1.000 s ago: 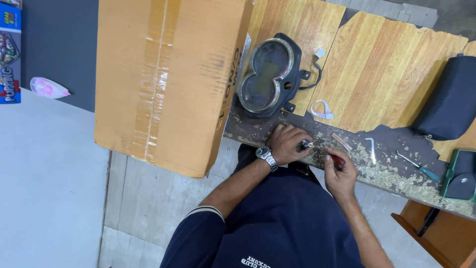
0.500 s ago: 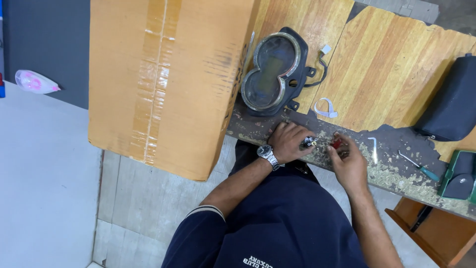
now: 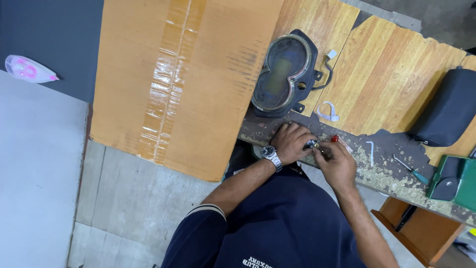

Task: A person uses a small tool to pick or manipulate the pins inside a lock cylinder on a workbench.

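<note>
My left hand, with a metal watch on its wrist, pinches a small metal part at the near edge of the worn workbench. My right hand meets it from the right and grips a red-handled tool whose tip touches the part. The part is mostly hidden by my fingers. Just beyond my hands lies a dark motorcycle instrument cluster with a wire and white plug.
A large taped cardboard box stands left of the bench. On the bench lie a white strip, a teal-handled screwdriver, a green case and a black seat-like pad. A wooden stool stands below right.
Both hands have drawn closer together over the small part; the right hand shifted left, covering most of the red tool. The view moved slightly.
</note>
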